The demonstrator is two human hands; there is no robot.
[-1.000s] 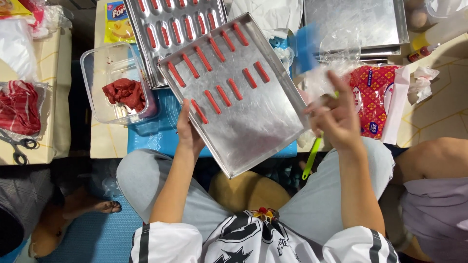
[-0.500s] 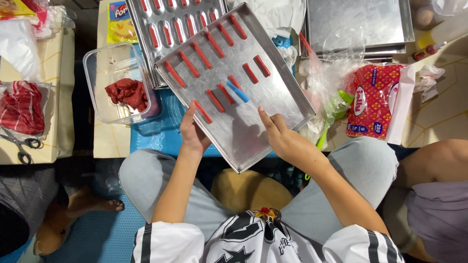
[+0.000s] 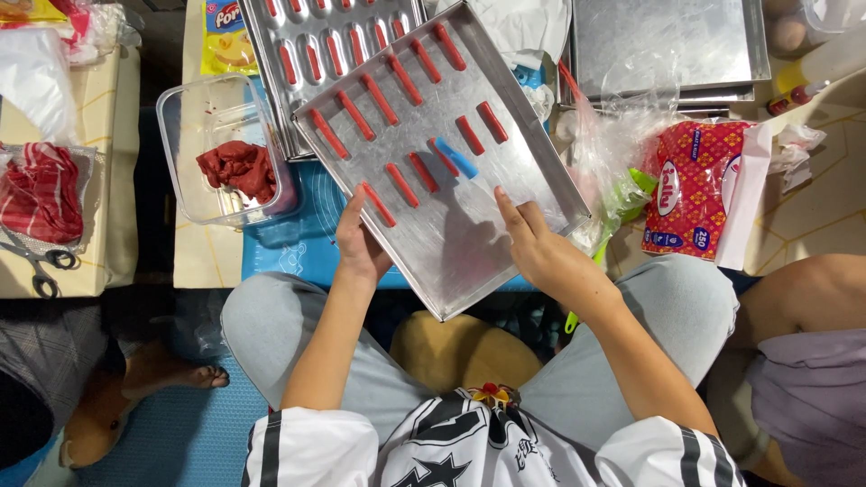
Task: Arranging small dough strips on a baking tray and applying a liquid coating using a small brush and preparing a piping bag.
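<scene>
Tray: a shallow metal baking tray (image 3: pixel 469 243) sits tilted over the person's lap, its long axis running from 11 o'clock to 5 o'clock.
Left hand: the left hand (image 3: pixel 361 248) grips the tray's near-left edge, thumb on top beside the lowest red strip.
Right hand: the right hand (image 3: pixel 532 243) lies inside the tray on bare metal, fingers straight and pointing to 11 o'clock; whether they pinch anything cannot be told.
Blue strip: one blue strip (image 3: pixel 456 157) lies at 11 o'clock from the right fingertips, near but apart, long axis along the same diagonal; the right hand is the nearer.
Red strips: ten red strips (image 3: pixel 374 94) show on this tray, in two slanted rows.
Moulded pan: one grooved metal pan (image 3: pixel 316 54) at 12 o'clock, red in its slots, partly under the tray.
Plastic tub: one clear tub (image 3: pixel 194 189) at 9 o'clock on the surface, holding a lump of red dough (image 3: pixel 236 169).
Packet: one red packet (image 3: pixel 690 185) at 3 o'clock.
</scene>
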